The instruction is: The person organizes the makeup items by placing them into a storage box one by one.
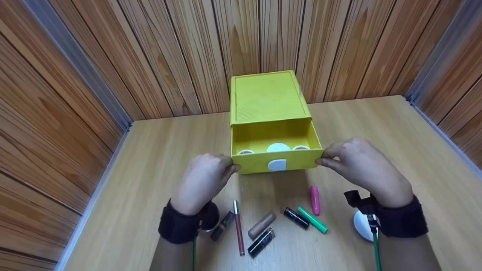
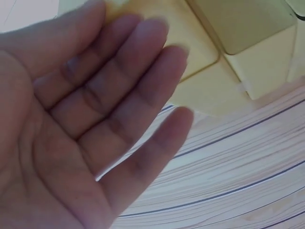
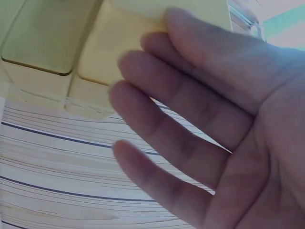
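A yellow drawer (image 1: 252, 165) is pulled partway out of its yellow box (image 1: 269, 98). Its front bears a white half-round handle (image 1: 276, 165). My left hand (image 1: 203, 180) pinches the drawer's left front corner, the thumb on the front face. At the right front corner, my right hand (image 1: 367, 171) pinches in the same way. Inside the drawer, three round white-topped things (image 1: 278, 147) show above the front wall. Both wrist views show the palm and fingers, the left (image 2: 100, 105) and the right (image 3: 205, 114), against the yellow plastic.
Cosmetics lie before the drawer: a red pencil (image 1: 238, 227), a brown tube (image 1: 262, 225), black tubes (image 1: 261, 242), a green tube (image 1: 312, 219) and a pink tube (image 1: 314, 200). A white disc (image 1: 363, 226) sits partly under the right wrist. Wood-panelled walls (image 1: 241, 45) stand behind.
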Tool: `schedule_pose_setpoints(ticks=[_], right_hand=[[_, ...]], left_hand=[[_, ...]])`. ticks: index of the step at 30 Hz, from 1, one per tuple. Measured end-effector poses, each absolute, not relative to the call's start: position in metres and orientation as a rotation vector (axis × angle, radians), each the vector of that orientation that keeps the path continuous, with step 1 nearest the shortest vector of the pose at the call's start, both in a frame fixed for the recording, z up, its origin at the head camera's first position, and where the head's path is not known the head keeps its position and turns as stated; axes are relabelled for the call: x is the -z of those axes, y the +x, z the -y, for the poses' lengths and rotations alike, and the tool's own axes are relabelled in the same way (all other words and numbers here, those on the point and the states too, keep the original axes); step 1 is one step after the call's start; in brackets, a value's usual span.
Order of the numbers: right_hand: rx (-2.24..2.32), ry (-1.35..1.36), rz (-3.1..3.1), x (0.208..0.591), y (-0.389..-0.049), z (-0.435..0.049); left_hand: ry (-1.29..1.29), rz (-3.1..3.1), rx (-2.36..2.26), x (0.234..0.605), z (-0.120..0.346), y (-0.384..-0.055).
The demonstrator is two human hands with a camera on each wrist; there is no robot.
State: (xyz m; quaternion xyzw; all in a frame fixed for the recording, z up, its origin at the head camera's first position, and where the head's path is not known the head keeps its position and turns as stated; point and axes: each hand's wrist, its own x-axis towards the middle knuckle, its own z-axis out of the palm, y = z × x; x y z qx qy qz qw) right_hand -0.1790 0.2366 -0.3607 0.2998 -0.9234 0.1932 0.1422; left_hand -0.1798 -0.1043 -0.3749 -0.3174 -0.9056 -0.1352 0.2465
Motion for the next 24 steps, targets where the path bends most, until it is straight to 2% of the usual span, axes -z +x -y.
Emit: schedule_pose_setpoints(ticks=[24], right_hand=[[-0.639,0.607,2.488,0.392,-0.216,-0.224]], left_hand=[[-0.616,2.187,0.356,0.407,0.091,-0.216]])
